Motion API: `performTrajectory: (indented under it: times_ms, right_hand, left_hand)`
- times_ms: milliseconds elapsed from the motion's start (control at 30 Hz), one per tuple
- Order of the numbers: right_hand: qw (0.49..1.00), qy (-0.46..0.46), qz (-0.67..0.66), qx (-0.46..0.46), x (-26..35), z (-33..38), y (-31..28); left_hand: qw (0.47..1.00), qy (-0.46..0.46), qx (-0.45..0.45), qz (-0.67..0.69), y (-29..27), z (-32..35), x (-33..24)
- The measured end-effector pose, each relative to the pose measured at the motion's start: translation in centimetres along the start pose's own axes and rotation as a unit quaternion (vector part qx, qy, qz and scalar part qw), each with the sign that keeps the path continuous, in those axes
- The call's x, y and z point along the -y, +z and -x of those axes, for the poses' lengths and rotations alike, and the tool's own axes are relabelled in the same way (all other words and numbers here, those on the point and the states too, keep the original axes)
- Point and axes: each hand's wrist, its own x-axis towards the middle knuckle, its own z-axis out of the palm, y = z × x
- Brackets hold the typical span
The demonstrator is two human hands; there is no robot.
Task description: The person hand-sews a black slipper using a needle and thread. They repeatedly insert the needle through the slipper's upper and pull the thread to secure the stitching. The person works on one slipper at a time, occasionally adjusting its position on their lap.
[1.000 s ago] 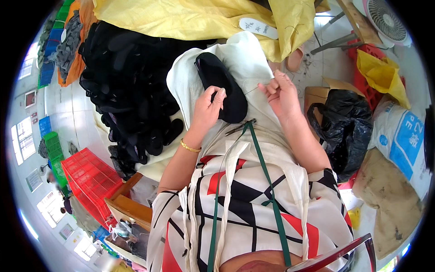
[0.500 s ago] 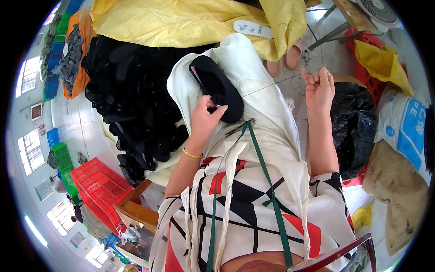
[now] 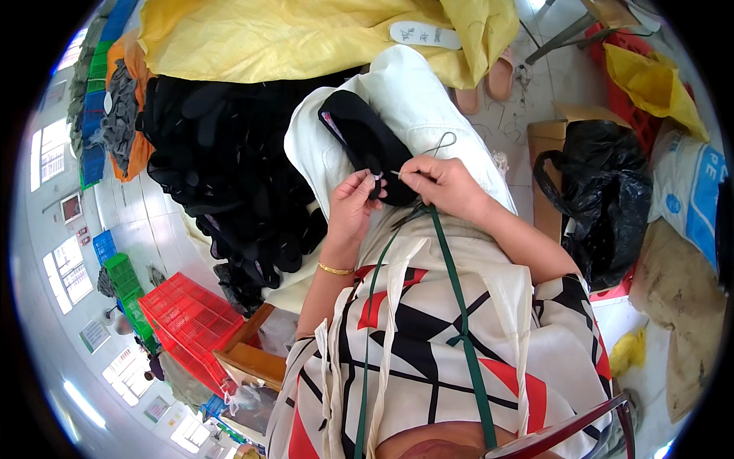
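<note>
Pinching the near end of a black shoe in the closed left grip, between thumb and bent fingers, close to a small pale spot. Holding a thin, pale, needle-like sliver in the closed right grip, over the right side of the shoe's near end; cannot tell if touching it. Can see a dark thread looping out beyond that grip, right of the shoe. Wearing a gold bracelet on the left wrist, on the near side of the shoe. Carrying a dark scissor-like tool by a green strap, just nearer than the shoe and partly hidden. Supporting the shoe slantwise on the lap, over white cloth. Have black footwear heaped just left of the shoe. Can see pink slippers beyond the shoe to the right, and, farther right, a cardboard box beside a black plastic bag. Beyond the shoe, find yellow sheeting under a white insole. Well left of the shoe, see a red crate, then green crates past it.
</note>
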Motion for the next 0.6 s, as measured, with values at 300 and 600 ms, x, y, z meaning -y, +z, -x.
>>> performTrajectory:
  times_ms: [300,600]
  right_hand:
    - [0.981,-0.094,0.166,-0.025,-1.6,-1.2,1.9]
    - [0.981,-0.086,0.171,-0.023,-1.7,-1.4,2.1]
  left_hand:
    - [0.999,-0.023,-0.002,0.046,-0.2,-0.2,0.0]
    - [0.998,-0.031,0.0,0.059,-0.2,-0.2,-0.1]
